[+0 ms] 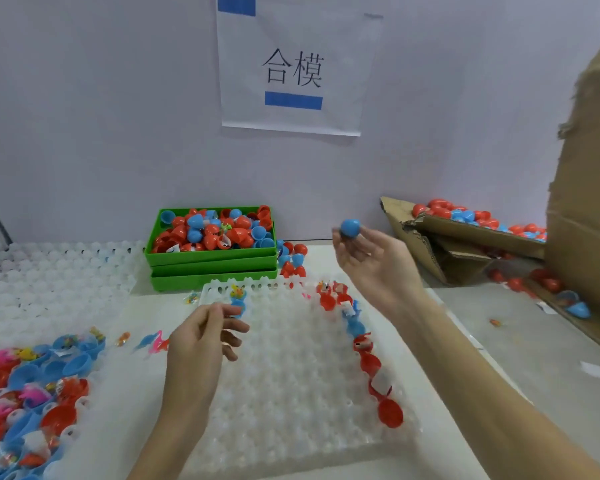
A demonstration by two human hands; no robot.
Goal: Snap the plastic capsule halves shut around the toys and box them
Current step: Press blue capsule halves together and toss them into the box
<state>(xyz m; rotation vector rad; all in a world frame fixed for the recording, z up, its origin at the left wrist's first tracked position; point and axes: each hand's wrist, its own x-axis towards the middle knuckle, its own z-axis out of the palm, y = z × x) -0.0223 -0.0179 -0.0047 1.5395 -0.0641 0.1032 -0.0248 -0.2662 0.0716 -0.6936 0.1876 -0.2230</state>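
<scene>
My right hand (371, 261) is raised above the table and pinches a closed blue capsule (350, 227) at its fingertips. My left hand (205, 332) hovers over the white dimpled tray (284, 375), fingers loosely curled and holding nothing. Just beyond its fingertips a blue capsule half with a yellow toy (238, 295) sits in the tray. Along the tray's right side runs a row of open red and blue halves with toys (364, 344). The cardboard box (465, 244) at the right holds several closed red and blue capsules.
A stack of green bins (212, 261) full of loose capsule halves stands at the back. More halves and toys (32, 386) fill a white tray at the lower left. A tall cardboard flap (589, 168) rises at the right edge. A paper sign (293, 71) hangs on the wall.
</scene>
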